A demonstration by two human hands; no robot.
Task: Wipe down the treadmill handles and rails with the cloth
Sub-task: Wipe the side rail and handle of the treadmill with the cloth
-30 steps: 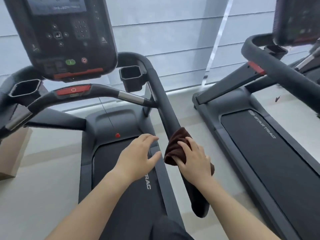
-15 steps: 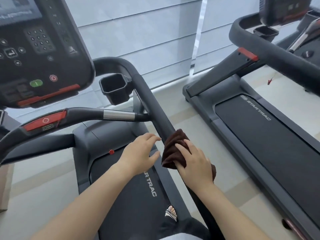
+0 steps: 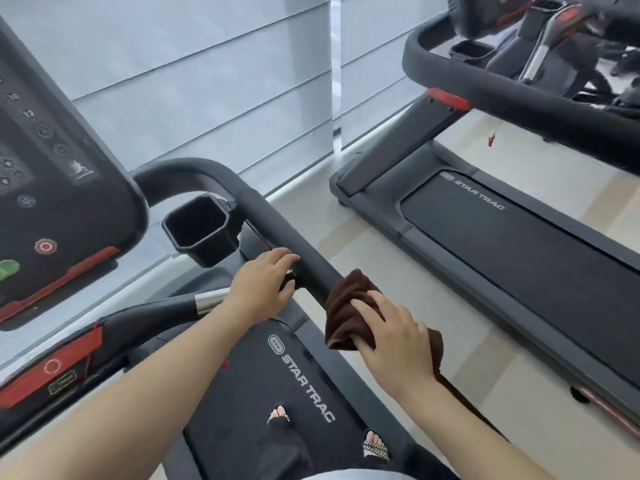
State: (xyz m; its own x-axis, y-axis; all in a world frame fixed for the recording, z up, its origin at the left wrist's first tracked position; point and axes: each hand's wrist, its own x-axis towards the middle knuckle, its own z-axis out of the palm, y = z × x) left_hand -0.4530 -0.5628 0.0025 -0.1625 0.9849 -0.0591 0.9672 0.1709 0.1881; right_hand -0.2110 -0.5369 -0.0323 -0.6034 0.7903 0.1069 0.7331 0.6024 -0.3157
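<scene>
A dark brown cloth (image 3: 346, 303) is wrapped over the black right side rail (image 3: 277, 226) of the treadmill I stand on. My right hand (image 3: 391, 336) presses down on the cloth and grips it around the rail. My left hand (image 3: 265, 284) hovers with fingers apart just left of the rail, near where the front crossbar handle (image 3: 156, 311) with its silver sensor band meets it. It holds nothing. The rail below my right hand is hidden by the cloth and my arm.
A black cup holder (image 3: 199, 228) hangs beside the rail's upper bend. The console (image 3: 59, 188) fills the left. A second treadmill (image 3: 512, 244) stands to the right across a strip of floor. Window blinds are ahead. My feet stand on the belt (image 3: 256, 386).
My view has swung right and down. The left hand has moved up toward the rail near the crossbar joint. The right hand stays on the cloth on the rail.
</scene>
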